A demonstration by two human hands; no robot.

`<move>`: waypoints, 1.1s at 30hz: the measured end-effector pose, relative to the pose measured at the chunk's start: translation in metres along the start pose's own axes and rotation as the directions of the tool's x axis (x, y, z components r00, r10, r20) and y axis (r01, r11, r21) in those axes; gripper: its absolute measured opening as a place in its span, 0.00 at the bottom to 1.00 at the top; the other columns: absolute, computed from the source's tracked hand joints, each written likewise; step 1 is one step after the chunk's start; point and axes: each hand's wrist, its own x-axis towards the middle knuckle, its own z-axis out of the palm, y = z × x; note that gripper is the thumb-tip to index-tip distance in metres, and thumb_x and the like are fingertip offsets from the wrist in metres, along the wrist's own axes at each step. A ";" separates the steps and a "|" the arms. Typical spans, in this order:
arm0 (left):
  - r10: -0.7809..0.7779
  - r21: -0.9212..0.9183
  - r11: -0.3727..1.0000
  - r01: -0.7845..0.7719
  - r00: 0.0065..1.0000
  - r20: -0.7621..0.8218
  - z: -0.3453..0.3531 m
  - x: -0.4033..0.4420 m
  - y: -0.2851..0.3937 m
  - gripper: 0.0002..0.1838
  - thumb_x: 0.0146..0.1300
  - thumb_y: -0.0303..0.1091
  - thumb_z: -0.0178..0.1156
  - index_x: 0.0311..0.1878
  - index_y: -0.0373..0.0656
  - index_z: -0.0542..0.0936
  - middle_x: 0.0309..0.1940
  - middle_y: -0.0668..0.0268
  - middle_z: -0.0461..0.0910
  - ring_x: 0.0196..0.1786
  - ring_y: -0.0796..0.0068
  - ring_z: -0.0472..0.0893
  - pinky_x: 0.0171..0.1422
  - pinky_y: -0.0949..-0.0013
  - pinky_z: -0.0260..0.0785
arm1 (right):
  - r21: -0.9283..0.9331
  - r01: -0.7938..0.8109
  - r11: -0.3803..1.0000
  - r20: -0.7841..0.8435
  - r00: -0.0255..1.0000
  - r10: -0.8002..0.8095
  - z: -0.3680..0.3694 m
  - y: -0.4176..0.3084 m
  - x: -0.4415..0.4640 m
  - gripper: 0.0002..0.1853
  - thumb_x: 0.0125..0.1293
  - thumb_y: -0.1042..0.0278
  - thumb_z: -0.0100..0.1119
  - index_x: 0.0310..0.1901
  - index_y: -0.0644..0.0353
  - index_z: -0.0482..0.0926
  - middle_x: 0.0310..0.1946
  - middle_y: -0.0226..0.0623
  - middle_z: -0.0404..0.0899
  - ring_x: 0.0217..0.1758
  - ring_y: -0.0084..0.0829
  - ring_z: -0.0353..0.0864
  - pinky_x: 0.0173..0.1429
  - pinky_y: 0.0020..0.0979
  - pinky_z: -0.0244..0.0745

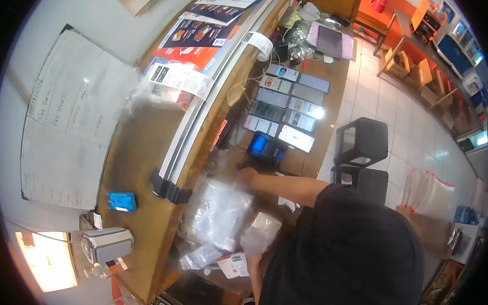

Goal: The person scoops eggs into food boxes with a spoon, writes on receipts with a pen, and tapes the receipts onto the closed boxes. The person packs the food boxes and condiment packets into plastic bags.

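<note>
My left hand (253,258) is at the bottom middle, its fingers closed on the lower edge of a clear plastic bag (261,231) with something pale inside. Above it, my right hand (247,177) reaches over the wooden desk, close to the top edge of a stack of clear plastic bags (220,215). Motion blurs its fingers, so I cannot make out their pose or anything in them. A flatter plastic packet (201,256) and a white and red printed card (233,266) lie below the stack.
Two columns of phones (299,121) lie beyond my right hand, beside a black device with a blue screen (262,147). A raised wooden counter (142,172) runs along the left, carrying a label printer (107,244). Black stools (363,141) stand on the tiled floor.
</note>
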 end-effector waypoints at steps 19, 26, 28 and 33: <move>-0.089 -0.082 0.993 0.084 0.994 -0.064 0.008 -0.010 -0.005 0.22 0.62 0.37 0.62 0.58 0.38 0.72 0.54 0.53 0.78 0.53 0.56 0.78 0.59 0.54 0.68 | 0.356 0.227 0.906 -0.459 0.887 -0.041 -0.017 0.014 -0.060 0.13 0.63 0.66 0.55 0.47 0.59 0.82 0.45 0.51 0.83 0.49 0.51 0.83 0.51 0.49 0.78; -0.104 -0.096 0.991 0.095 0.990 -0.092 0.009 -0.020 -0.013 0.24 0.63 0.38 0.62 0.59 0.39 0.70 0.54 0.53 0.78 0.51 0.59 0.79 0.58 0.54 0.70 | 0.425 0.354 0.833 -0.268 0.928 -0.258 0.043 -0.045 -0.139 0.16 0.47 0.76 0.64 0.41 0.57 0.84 0.34 0.48 0.84 0.41 0.50 0.83 0.48 0.43 0.78; -0.095 -0.101 0.991 0.085 0.990 -0.104 0.008 -0.021 -0.014 0.24 0.63 0.38 0.62 0.60 0.39 0.69 0.54 0.53 0.78 0.51 0.60 0.79 0.57 0.54 0.70 | 0.477 0.352 0.805 -0.330 0.921 -0.207 0.089 -0.067 -0.144 0.12 0.48 0.74 0.64 0.37 0.61 0.85 0.36 0.52 0.84 0.41 0.50 0.84 0.47 0.45 0.79; -0.099 -0.120 0.989 0.081 0.984 -0.151 0.012 -0.033 -0.027 0.26 0.64 0.39 0.62 0.61 0.39 0.68 0.54 0.53 0.77 0.50 0.62 0.79 0.56 0.55 0.71 | 0.450 0.173 0.876 -0.129 0.983 -0.128 0.096 -0.102 -0.153 0.08 0.49 0.71 0.65 0.32 0.60 0.86 0.31 0.53 0.84 0.36 0.54 0.86 0.40 0.51 0.79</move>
